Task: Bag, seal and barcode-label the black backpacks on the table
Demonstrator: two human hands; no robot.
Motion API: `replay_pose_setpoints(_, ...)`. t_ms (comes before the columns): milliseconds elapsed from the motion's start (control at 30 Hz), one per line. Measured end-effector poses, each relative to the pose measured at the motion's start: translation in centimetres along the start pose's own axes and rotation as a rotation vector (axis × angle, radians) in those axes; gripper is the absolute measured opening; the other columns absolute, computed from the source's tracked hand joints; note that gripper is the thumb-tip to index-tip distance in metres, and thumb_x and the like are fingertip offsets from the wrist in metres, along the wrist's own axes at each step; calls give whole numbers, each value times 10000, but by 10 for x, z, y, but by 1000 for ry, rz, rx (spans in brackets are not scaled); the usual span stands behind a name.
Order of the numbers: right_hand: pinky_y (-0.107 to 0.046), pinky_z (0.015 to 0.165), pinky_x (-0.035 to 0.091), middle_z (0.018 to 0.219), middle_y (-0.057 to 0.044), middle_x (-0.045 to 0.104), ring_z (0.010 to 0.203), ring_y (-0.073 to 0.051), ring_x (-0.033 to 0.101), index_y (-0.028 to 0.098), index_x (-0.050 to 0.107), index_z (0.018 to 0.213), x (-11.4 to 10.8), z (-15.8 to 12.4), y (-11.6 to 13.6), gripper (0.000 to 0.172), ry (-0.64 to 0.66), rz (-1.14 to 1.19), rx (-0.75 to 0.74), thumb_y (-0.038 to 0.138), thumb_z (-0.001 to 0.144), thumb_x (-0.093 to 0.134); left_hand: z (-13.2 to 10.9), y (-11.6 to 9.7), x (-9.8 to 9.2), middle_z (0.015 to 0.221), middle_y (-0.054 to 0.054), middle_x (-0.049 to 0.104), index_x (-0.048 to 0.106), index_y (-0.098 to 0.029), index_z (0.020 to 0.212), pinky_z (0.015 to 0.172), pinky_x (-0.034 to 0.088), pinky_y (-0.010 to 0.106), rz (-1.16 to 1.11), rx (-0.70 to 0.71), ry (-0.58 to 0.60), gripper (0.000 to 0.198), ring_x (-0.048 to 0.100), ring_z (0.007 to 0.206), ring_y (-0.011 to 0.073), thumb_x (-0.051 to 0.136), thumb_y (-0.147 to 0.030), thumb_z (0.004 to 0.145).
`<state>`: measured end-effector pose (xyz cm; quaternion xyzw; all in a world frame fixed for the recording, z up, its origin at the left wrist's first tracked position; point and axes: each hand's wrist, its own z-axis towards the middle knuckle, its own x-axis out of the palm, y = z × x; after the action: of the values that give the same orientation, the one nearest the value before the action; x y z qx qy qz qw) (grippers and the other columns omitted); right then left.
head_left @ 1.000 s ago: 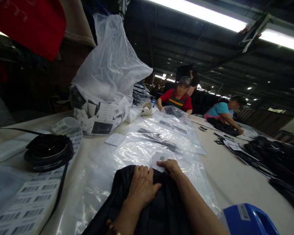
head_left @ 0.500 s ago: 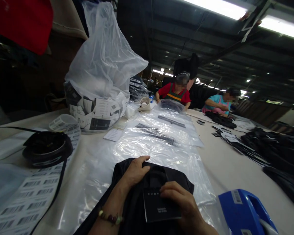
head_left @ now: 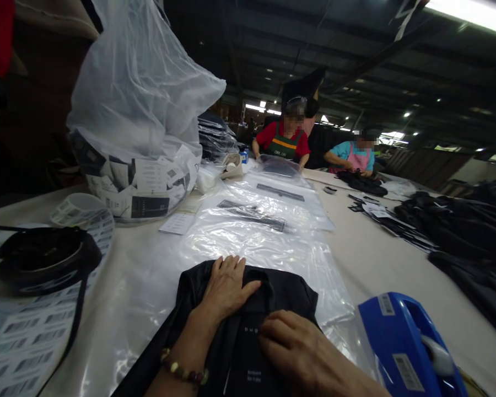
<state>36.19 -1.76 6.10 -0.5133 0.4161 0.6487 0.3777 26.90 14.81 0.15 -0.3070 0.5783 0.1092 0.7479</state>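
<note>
A black garment (head_left: 291,288) lies in front of me, its shoulder end away from me, on clear plastic bags (head_left: 215,237). My left hand (head_left: 225,289) rests flat on the garment near its collar, fingers stretched out and the thumb pointing right. On the garment's front lies a black hang tag (head_left: 246,353) with small pale lettering. My right hand (head_left: 293,342) has its fingers curled over the right part of the tag and hides some of the print. A beaded bracelet (head_left: 184,372) circles my left wrist.
At the right stands a blue tape dispenser (head_left: 397,331). A plastic bag of printed labels (head_left: 149,182) stands back left, beside a barcode label strip (head_left: 41,336) and black ribbon roll (head_left: 45,259). Black garments (head_left: 471,237) lie far right. Two co-workers work at the far end.
The left hand has turned, its fingers now pointing away from me. The right hand has curled further over the tag, which now lies lower on the garment. The view has shifted right.
</note>
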Motion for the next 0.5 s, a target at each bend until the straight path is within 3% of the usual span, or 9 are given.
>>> replay_pose_setpoints(133, -228, 551, 432, 696, -1, 549, 610, -126, 465, 159, 540, 715, 14, 4, 14, 112, 18, -199, -99, 177, 796, 615, 1, -1, 1, 1284, 177, 519, 477, -82, 1253, 1060, 213, 483, 66, 16, -4, 583, 425, 1224, 300, 423, -508, 859)
replay_pose_setpoints(300, -245, 547, 454, 761, -27, 583, 659, -146, 519, 147, 551, 765, 32, 1, 24, 75, -209, -254, -68, 121, 831, 527, 3, 0, -1, 1163, 144, 600, 518, -137, 1204, 1031, 238, 477, 80, 30, -13, 506, 494, 1143, 277, 423, -495, 859)
replay_pose_setpoints(400, -260, 545, 480, 790, -63, 626, 679, -165, 572, 107, 590, 816, 22, -3, 28, 206, -399, -315, -34, 36, 846, 399, 4, 1, -5, 1189, 136, 588, 512, -129, 1216, 1046, 224, 461, 34, 4, 39, 524, 472, 1172, 269, 390, -502, 871)
replay_pose_setpoints(500, -234, 695, 511, 860, -69, 672, 775, -156, 613, 86, 608, 934, 5, -8, 28, 275, -515, -322, -29, 34, 882, 344, 6, 2, -11, 1217, 114, 577, 516, -134, 1216, 1056, 220, 447, -56, -12, 99, 514, 451, 1199, 252, 348, -493, 889)
